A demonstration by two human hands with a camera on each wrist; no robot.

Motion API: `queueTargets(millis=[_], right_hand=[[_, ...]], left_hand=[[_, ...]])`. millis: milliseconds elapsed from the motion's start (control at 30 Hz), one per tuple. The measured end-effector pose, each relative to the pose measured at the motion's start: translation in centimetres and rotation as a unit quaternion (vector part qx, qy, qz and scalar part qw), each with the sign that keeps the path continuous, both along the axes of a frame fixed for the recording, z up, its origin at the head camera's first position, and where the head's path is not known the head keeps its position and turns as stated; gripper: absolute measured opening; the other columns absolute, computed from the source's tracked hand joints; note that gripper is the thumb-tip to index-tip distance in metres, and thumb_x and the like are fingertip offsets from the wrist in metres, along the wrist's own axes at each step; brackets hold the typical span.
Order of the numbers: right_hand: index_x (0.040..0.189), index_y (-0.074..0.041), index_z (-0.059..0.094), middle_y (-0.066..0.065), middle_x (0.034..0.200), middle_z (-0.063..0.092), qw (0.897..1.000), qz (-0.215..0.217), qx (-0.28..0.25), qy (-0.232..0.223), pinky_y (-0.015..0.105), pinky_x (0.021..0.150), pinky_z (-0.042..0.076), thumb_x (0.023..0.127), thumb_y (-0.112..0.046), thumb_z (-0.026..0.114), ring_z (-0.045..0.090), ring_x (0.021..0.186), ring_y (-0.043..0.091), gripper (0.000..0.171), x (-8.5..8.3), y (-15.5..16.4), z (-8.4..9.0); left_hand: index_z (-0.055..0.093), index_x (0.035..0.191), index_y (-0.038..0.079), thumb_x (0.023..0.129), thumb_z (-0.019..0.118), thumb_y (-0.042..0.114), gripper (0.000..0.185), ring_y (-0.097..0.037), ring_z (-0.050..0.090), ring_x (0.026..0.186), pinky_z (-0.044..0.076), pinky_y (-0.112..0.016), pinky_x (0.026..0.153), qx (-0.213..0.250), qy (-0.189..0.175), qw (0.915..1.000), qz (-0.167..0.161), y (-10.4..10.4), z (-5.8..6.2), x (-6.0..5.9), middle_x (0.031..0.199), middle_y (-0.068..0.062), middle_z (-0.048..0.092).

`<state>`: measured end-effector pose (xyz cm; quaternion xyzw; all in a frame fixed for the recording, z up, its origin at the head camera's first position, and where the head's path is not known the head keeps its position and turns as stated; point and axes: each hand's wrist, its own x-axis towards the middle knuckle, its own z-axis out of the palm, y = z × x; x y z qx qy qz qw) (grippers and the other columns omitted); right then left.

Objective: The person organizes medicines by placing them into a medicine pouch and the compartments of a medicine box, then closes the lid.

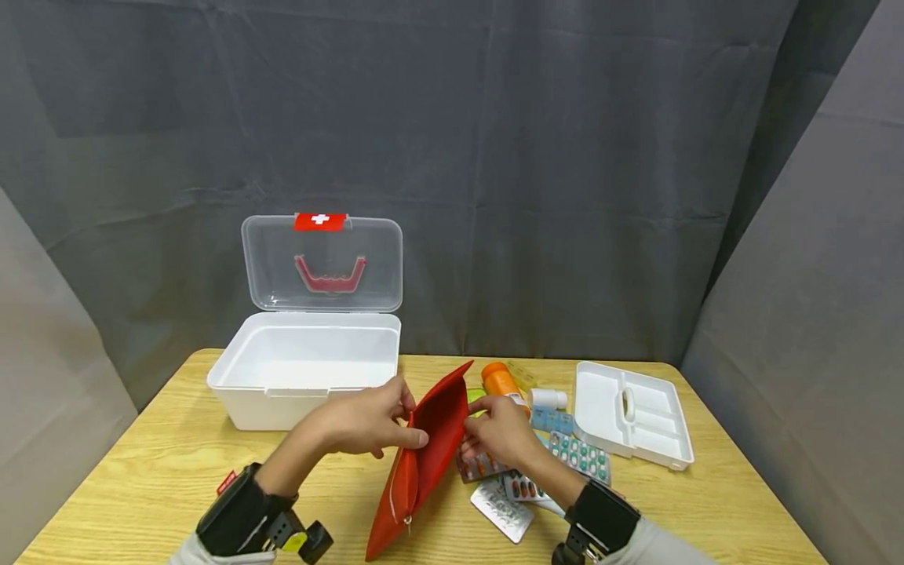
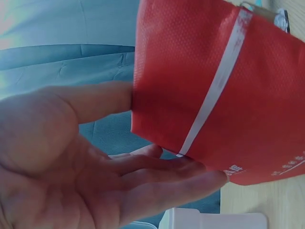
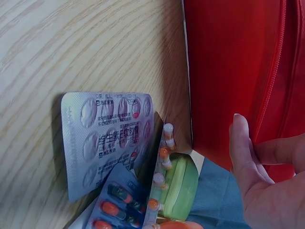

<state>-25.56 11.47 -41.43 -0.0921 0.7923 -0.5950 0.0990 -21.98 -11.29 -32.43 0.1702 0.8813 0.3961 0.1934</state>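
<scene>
A red zip pouch [image 1: 424,463] stands tilted above the table between both hands, its mouth parted and the zip running down its left side. My left hand [image 1: 367,420] pinches the left side near the top, thumb over the edge. In the left wrist view, a white stripe crosses the pouch's outer face [image 2: 190,90]. On the opposite side my right hand [image 1: 501,431] pinches the pouch's right edge by the zip [image 3: 271,71]. Below the right hand lie blister packs, among them a silver one [image 1: 503,506] and one with dark and orange capsules [image 1: 524,488].
An open white first-aid box [image 1: 247,404] with its clear lid [image 1: 325,243] raised stands at the back left. A white divided tray [image 1: 600,428] lies at the right. Between them are an orange bottle [image 1: 500,380], a white bottle [image 1: 547,399] and a blue pill organizer [image 1: 551,420].
</scene>
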Motion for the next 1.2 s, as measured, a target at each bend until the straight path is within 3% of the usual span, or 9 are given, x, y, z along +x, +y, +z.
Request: queueTargets(millis=[100, 300, 533, 667, 867, 1067, 1200], right_hand=[[0.115, 0.016, 0.059, 0.024, 0.072, 0.071, 1.000, -0.002, 0.002, -0.001, 0.043, 0.060, 0.062, 0.093, 0.004, 0.052, 0.069, 0.053, 0.018, 0.026, 0.0, -0.2, 0.1], [0.114, 0.015, 0.059, 0.026, 0.074, 0.071, 1.000, -0.007, 0.010, 0.002, 0.043, 0.060, 0.062, 0.093, 0.004, 0.053, 0.069, 0.052, 0.019, 0.025, 0.0, -0.4, 0.0], [0.114, 0.016, 0.059, 0.021, 0.072, 0.071, 1.000, -0.007, 0.006, 0.002, 0.045, 0.060, 0.061, 0.091, 0.004, 0.054, 0.068, 0.052, 0.018, 0.026, 0.0, -0.7, -0.2], [0.113, 0.016, 0.058, 0.021, 0.072, 0.071, 1.000, -0.008, 0.006, 0.004, 0.045, 0.059, 0.061, 0.092, 0.005, 0.055, 0.068, 0.052, 0.018, 0.024, 0.0, -0.8, -0.3], [0.112, 0.016, 0.058, 0.022, 0.071, 0.070, 1.000, -0.014, 0.000, 0.004, 0.044, 0.058, 0.061, 0.093, 0.005, 0.055, 0.067, 0.051, 0.017, 0.022, 0.0, -0.9, -0.4], [0.111, 0.016, 0.058, 0.024, 0.072, 0.070, 1.000, -0.015, 0.000, 0.006, 0.045, 0.058, 0.061, 0.093, 0.005, 0.055, 0.067, 0.051, 0.018, 0.022, -0.1, -1.0, -0.6], [0.110, 0.016, 0.059, 0.026, 0.073, 0.069, 1.000, -0.015, 0.000, 0.005, 0.046, 0.059, 0.061, 0.091, 0.006, 0.055, 0.067, 0.051, 0.017, 0.022, -0.2, -1.1, -0.7]], left_hand=[[0.048, 0.109, 0.003, 0.088, 0.077, 0.019, 0.039, -0.019, 0.064, 0.085, 0.060, -0.039, 0.066, 0.018, -0.012, 0.9997, -0.005, -0.2, -0.2, 0.2, 0.102, -0.010, 0.062], [0.056, 0.097, 0.004, 0.088, 0.075, 0.019, 0.026, -0.019, 0.065, 0.070, 0.060, -0.037, 0.061, 0.010, 0.036, 0.9993, 0.003, -0.1, -0.6, 0.5, 0.091, -0.008, 0.065], [0.066, 0.091, 0.001, 0.088, 0.074, 0.013, 0.015, -0.022, 0.069, 0.059, 0.058, -0.032, 0.051, 0.021, 0.056, 0.9982, 0.005, 0.3, -0.9, 0.6, 0.080, -0.008, 0.071], [0.071, 0.090, -0.003, 0.088, 0.069, 0.004, 0.007, -0.017, 0.068, 0.052, 0.057, -0.030, 0.048, 0.023, 0.088, 0.9958, 0.001, 0.4, -1.0, 0.7, 0.073, -0.008, 0.072], [0.072, 0.085, -0.006, 0.084, 0.061, -0.006, 0.011, -0.009, 0.064, 0.047, 0.052, -0.027, 0.044, 0.014, 0.156, 0.9876, 0.012, 0.1, -1.3, 1.0, 0.065, -0.007, 0.072], [0.069, 0.085, 0.000, 0.085, 0.069, -0.002, 0.002, -0.008, 0.066, 0.057, 0.054, -0.026, 0.053, 0.020, 0.181, 0.9820, 0.050, -0.6, -1.5, 1.1, 0.071, -0.004, 0.073], [0.064, 0.095, 0.006, 0.084, 0.070, -0.004, 0.017, -0.009, 0.068, 0.065, 0.054, -0.027, 0.058, 0.018, 0.200, 0.9769, 0.072, -0.7, -1.6, 1.3, 0.073, -0.002, 0.073]])
